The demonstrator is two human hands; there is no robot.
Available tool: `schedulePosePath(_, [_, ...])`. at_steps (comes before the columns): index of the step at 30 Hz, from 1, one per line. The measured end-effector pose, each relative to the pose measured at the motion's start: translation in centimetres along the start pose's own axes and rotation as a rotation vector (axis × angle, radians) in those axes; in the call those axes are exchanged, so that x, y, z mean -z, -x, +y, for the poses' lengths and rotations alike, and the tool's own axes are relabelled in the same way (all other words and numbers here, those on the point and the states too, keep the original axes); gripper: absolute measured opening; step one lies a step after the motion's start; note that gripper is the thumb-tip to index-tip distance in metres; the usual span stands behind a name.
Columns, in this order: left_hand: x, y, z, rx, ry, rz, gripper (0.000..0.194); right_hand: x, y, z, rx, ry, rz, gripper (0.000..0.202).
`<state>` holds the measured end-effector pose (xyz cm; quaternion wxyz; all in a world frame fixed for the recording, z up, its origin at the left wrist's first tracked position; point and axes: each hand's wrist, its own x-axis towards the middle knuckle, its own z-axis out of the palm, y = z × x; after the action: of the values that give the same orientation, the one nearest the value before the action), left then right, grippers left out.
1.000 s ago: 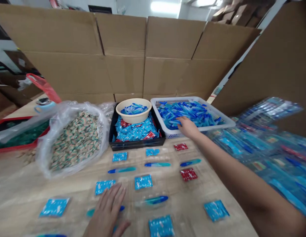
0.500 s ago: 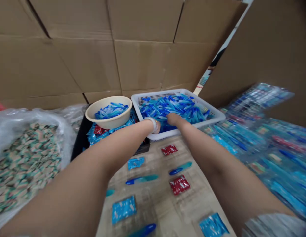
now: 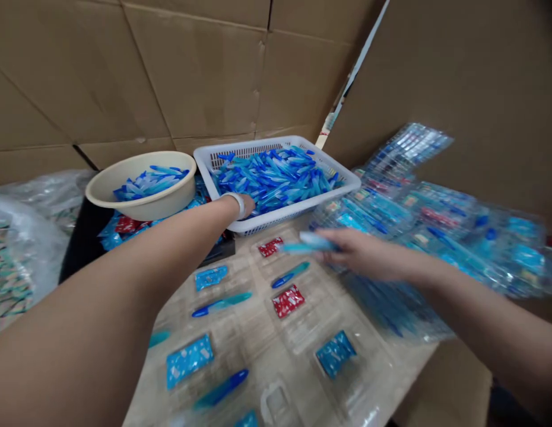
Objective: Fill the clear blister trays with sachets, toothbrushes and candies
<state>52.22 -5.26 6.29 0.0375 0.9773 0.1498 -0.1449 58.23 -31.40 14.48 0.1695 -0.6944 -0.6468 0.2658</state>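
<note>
My right hand (image 3: pixel 356 252), smeared by motion, grips slim blue-and-teal plastic pieces (image 3: pixel 309 243) above clear plastic blister trays on the table. My left hand (image 3: pixel 247 206) reaches into the near side of a white basket (image 3: pixel 289 213) heaped with similar pieces (image 3: pixel 276 175); its fingers are mostly hidden behind the wrist. On the trays lie red packets, including one (image 3: pixel 288 300) near the middle, and blue packets, including one (image 3: pixel 189 360) at the front left. Single blue-teal pieces, such as this one (image 3: pixel 221 303), rest beside them.
A cream bowl (image 3: pixel 142 204) with more blue pieces stands left of the basket, over packets. At the far left is a plastic bag (image 3: pixel 18 237) of small striped pieces. Filled clear packs (image 3: pixel 440 219) pile up on the right. Cardboard walls (image 3: pixel 205 77) stand behind.
My right hand has come out of the basket and swung right and nearer, holding blue pieces. My left hand stays at the basket. The view has turned toward the right.
</note>
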Motion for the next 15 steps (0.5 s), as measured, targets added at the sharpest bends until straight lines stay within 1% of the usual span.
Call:
schedulePosePath(1, [0.3,0.3,0.1,0.009,-0.029,-0.034,0.037,-1.3,2.1,0.2,-0.01,0.066,-0.094,0.016])
schedulePosePath(2, [0.6,0.6,0.2,0.015,-0.054,-0.044,0.038,-2.7,3.7,0.6,-0.028,0.158,-0.151,0.015])
schedulePosePath(3, [0.9,0.8,0.2,0.022,-0.067,-0.027,0.039,-4.1,5.0,1.1,-0.057,0.264,-0.187,0.014])
schedulePosePath(5, [1.5,1.2,0.3,0.037,-0.06,0.052,0.039,-6.5,6.5,1.9,-0.099,0.464,-0.219,0.013])
schedulePosePath(7, [2.1,1.6,0.5,0.057,-0.026,0.127,0.037,-8.2,7.0,2.4,-0.098,0.588,-0.233,0.014])
schedulePosePath(11, [2.7,2.5,1.0,0.09,0.017,0.2,0.036,-9.9,7.0,2.6,-0.038,0.66,-0.2,0.019])
schedulePosePath(13, [2.9,2.9,1.2,0.118,0.015,0.226,0.038,-10.3,7.1,2.6,-0.012,0.668,-0.155,0.021])
schedulePosePath(15, [3.3,3.2,1.3,0.153,0.04,0.281,0.04,-10.3,7.3,2.5,0.002,0.654,-0.086,0.025])
